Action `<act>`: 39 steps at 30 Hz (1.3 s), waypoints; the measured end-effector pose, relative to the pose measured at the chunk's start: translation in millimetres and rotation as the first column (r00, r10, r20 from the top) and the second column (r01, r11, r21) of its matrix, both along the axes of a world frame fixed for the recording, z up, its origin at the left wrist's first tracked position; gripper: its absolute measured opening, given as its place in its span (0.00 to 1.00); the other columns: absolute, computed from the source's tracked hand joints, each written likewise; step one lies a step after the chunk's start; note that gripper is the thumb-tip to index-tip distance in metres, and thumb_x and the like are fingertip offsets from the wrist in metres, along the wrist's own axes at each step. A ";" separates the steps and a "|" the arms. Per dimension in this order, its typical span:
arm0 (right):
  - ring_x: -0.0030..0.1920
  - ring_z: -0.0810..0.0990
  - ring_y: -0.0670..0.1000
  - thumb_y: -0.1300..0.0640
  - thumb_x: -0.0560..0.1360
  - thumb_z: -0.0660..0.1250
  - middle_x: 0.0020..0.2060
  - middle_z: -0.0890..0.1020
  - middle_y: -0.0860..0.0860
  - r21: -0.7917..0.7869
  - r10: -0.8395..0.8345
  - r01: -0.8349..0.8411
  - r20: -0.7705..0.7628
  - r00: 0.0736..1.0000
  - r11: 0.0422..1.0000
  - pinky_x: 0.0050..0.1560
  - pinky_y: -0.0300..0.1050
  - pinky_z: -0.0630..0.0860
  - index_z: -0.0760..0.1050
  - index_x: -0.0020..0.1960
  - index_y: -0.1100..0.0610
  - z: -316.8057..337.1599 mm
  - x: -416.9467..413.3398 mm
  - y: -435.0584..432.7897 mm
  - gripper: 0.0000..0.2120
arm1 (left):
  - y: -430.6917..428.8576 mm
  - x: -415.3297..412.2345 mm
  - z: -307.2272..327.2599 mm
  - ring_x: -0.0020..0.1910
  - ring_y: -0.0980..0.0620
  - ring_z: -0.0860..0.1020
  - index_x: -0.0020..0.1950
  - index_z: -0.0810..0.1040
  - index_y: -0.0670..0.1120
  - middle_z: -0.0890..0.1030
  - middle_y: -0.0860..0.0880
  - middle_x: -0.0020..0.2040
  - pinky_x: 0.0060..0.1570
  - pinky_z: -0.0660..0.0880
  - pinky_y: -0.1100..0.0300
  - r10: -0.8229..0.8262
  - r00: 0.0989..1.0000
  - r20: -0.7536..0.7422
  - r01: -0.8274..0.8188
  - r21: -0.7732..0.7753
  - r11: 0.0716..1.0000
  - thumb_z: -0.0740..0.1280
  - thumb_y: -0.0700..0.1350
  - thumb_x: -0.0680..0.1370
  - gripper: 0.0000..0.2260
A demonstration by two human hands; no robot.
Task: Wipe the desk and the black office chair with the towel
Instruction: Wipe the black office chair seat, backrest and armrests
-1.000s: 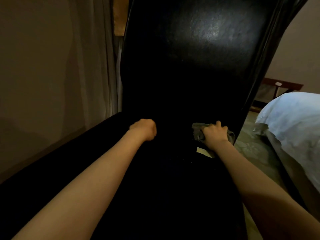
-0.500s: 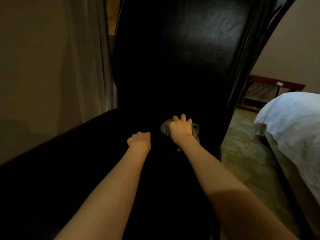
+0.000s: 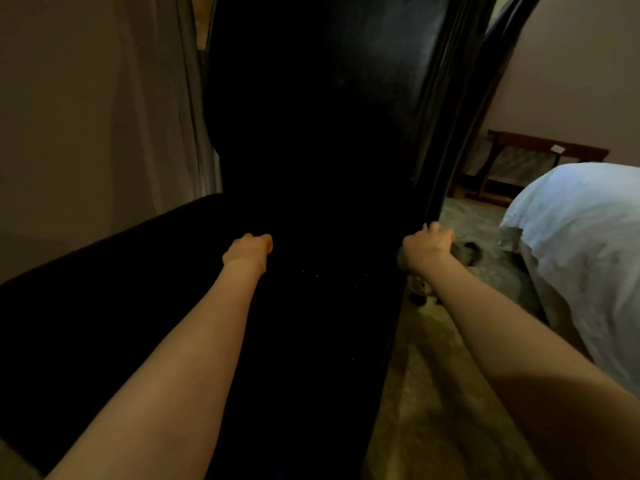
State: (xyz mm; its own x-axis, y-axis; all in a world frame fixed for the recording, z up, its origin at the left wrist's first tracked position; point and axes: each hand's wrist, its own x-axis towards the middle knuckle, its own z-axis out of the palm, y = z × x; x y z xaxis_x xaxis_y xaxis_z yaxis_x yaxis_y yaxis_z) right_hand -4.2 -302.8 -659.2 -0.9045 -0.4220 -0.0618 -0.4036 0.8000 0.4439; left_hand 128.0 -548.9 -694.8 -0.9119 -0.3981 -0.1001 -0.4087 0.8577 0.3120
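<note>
The black office chair fills the middle of the view, its tall leather back rising ahead and its dark seat below my arms. My right hand grips a crumpled grey towel at the chair's right edge, low on the backrest. Part of the towel sticks out to the right of my fingers and below my wrist. My left hand is a closed fist resting on the dark seat near the base of the backrest. What it holds, if anything, is hidden in the dark. No desk is in view.
A beige curtain hangs close on the left. To the right, a bed with white bedding stands over a patterned carpet. A dark wooden luggage rack sits against the far wall.
My right hand swept the towel from the middle of the chair back out to its right edge. My left fist stayed at about the same spot on the seat.
</note>
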 end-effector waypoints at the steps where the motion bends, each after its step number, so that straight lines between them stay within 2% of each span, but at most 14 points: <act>1: 0.64 0.66 0.61 0.59 0.79 0.59 0.65 0.71 0.57 0.062 -0.053 0.055 -0.025 0.998 0.997 0.57 0.54 0.66 0.67 0.68 0.57 1.9 3.6 15.2 0.18 | 3.7 2.7 -0.7 0.60 0.39 0.70 0.63 0.71 0.43 0.69 0.39 0.62 0.58 0.72 0.46 0.005 1.000 -0.015 -0.005 -0.011 1.000 0.62 0.35 0.77 0.15; 3: 0.62 0.68 0.60 0.58 0.77 0.62 0.61 0.74 0.55 0.060 -0.133 0.137 -0.071 0.989 0.989 0.56 0.53 0.67 0.70 0.65 0.55 7.2 8.7 34.4 0.16 | 8.0 7.0 -0.7 0.61 0.39 0.70 0.65 0.71 0.45 0.68 0.40 0.63 0.58 0.73 0.47 0.022 0.999 -0.037 -0.023 -0.030 0.999 0.61 0.36 0.78 0.16; 6: 0.63 0.67 0.61 0.56 0.76 0.63 0.59 0.76 0.57 -0.192 -0.107 0.089 -0.088 0.990 0.977 0.58 0.54 0.68 0.73 0.60 0.56 22.4 15.8 39.4 0.13 | 20.7 14.7 2.0 0.64 0.39 0.69 0.70 0.70 0.48 0.66 0.40 0.67 0.61 0.71 0.47 0.046 0.998 -0.053 -0.045 0.021 0.999 0.60 0.36 0.79 0.19; 8: 0.63 0.66 0.62 0.56 0.77 0.62 0.59 0.75 0.59 -0.441 -0.030 0.013 -0.031 0.999 0.897 0.59 0.55 0.68 0.73 0.62 0.57 35.0 24.9 27.5 0.14 | 29.2 19.6 9.4 0.63 0.39 0.69 0.71 0.69 0.48 0.66 0.40 0.66 0.59 0.72 0.48 0.094 0.991 -0.091 -0.092 0.024 0.995 0.61 0.36 0.79 0.20; 10: 0.64 0.65 0.62 0.57 0.77 0.61 0.61 0.74 0.60 -0.631 0.110 -0.057 0.046 0.993 0.774 0.61 0.56 0.67 0.74 0.64 0.55 42.4 42.1 3.4 0.16 | 32.9 25.5 18.5 0.60 0.39 0.72 0.68 0.70 0.44 0.71 0.39 0.63 0.53 0.74 0.50 0.179 0.974 -0.135 -0.174 0.051 0.983 0.63 0.38 0.78 0.18; 13: 0.65 0.65 0.61 0.59 0.76 0.61 0.62 0.75 0.57 -0.722 0.274 -0.194 -0.006 0.962 0.664 0.59 0.53 0.67 0.74 0.64 0.49 41.0 72.3 -48.9 0.18 | 28.3 35.1 23.2 0.58 0.40 0.74 0.64 0.72 0.40 0.74 0.39 0.59 0.48 0.72 0.54 0.281 0.959 -0.027 -0.278 0.087 0.957 0.63 0.40 0.78 0.14; 15: 0.65 0.64 0.60 0.57 0.76 0.61 0.62 0.75 0.54 -0.727 0.321 -0.274 -0.078 0.944 0.630 0.60 0.52 0.67 0.72 0.66 0.47 33.8 91.9 -90.8 0.19 | 25.1 39.3 18.0 0.60 0.41 0.74 0.66 0.70 0.40 0.73 0.39 0.62 0.52 0.73 0.56 0.328 0.941 0.086 -0.336 0.091 0.938 0.63 0.41 0.78 0.17; 17: 0.66 0.63 0.59 0.58 0.76 0.61 0.64 0.72 0.54 -0.703 0.352 -0.308 -0.087 0.932 0.641 0.62 0.53 0.65 0.70 0.68 0.47 17.8 112.2 -128.5 0.21 | 23.7 39.8 7.9 0.62 0.42 0.73 0.69 0.67 0.41 0.73 0.40 0.64 0.56 0.72 0.55 0.400 0.912 0.090 -0.407 0.089 0.909 0.62 0.40 0.78 0.19; 21: 0.67 0.62 0.58 0.60 0.78 0.59 0.65 0.70 0.54 -0.522 0.379 -0.324 0.000 0.925 0.789 0.63 0.56 0.64 0.72 0.66 0.51 -27.7 132.6 -160.9 0.17 | 26.8 33.6 -8.6 0.63 0.43 0.72 0.72 0.63 0.41 0.71 0.39 0.66 0.51 0.72 0.55 0.503 0.863 0.056 -0.505 0.122 0.854 0.57 0.40 0.81 0.19; 24: 0.66 0.62 0.58 0.59 0.78 0.60 0.65 0.69 0.53 -0.524 0.346 -0.283 0.023 0.938 0.803 0.63 0.56 0.64 0.71 0.66 0.50 -33.8 123.2 -160.2 0.17 | 25.4 31.8 -9.8 0.63 0.42 0.72 0.71 0.61 0.39 0.70 0.39 0.66 0.54 0.72 0.54 0.532 0.845 0.054 -0.535 0.131 0.835 0.58 0.37 0.80 0.20; 29: 0.68 0.60 0.59 0.55 0.78 0.63 0.66 0.69 0.52 -0.518 0.313 -0.243 0.051 0.949 0.820 0.62 0.57 0.65 0.69 0.69 0.48 -33.2 109.8 -141.0 0.20 | 28.9 36.0 -9.8 0.61 0.41 0.73 0.69 0.64 0.39 0.71 0.38 0.64 0.53 0.73 0.52 0.510 0.859 0.049 -0.512 0.115 0.851 0.62 0.39 0.78 0.19; 33: 0.67 0.61 0.61 0.56 0.78 0.62 0.66 0.69 0.55 -0.545 0.334 -0.231 0.098 0.937 0.806 0.59 0.58 0.65 0.69 0.69 0.55 -30.1 75.8 -74.5 0.19 | 27.0 44.7 -6.0 0.59 0.41 0.73 0.65 0.68 0.39 0.73 0.39 0.61 0.50 0.72 0.53 0.420 0.906 0.041 -0.420 0.193 0.887 0.63 0.41 0.78 0.16; 36: 0.66 0.61 0.62 0.58 0.78 0.61 0.65 0.70 0.57 -0.527 0.210 -0.129 0.095 0.973 0.840 0.61 0.60 0.64 0.70 0.66 0.60 -28.4 52.3 -16.0 0.17 | 29.1 51.6 -3.2 0.59 0.40 0.73 0.64 0.69 0.38 0.73 0.38 0.60 0.51 0.71 0.53 0.368 0.930 0.019 -0.364 0.201 0.909 0.63 0.40 0.78 0.15; 39: 0.65 0.63 0.63 0.61 0.78 0.59 0.63 0.72 0.59 -0.402 -0.048 0.078 0.083 0.995 0.912 0.61 0.61 0.64 0.71 0.64 0.60 -31.5 39.3 38.5 0.14 | 33.9 52.8 -2.3 0.60 0.40 0.73 0.65 0.68 0.39 0.73 0.38 0.61 0.51 0.71 0.53 0.336 0.942 0.002 -0.333 0.134 0.933 0.62 0.40 0.79 0.15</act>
State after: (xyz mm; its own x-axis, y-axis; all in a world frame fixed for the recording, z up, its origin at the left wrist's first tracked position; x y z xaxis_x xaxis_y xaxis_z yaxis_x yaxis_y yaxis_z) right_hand 35.1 -264.4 -690.8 -0.9297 -0.3663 0.0382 -0.3643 0.9300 0.0493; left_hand 180.8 -515.0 -697.1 -0.7308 -0.6649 -0.1545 -0.6569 0.6236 0.4237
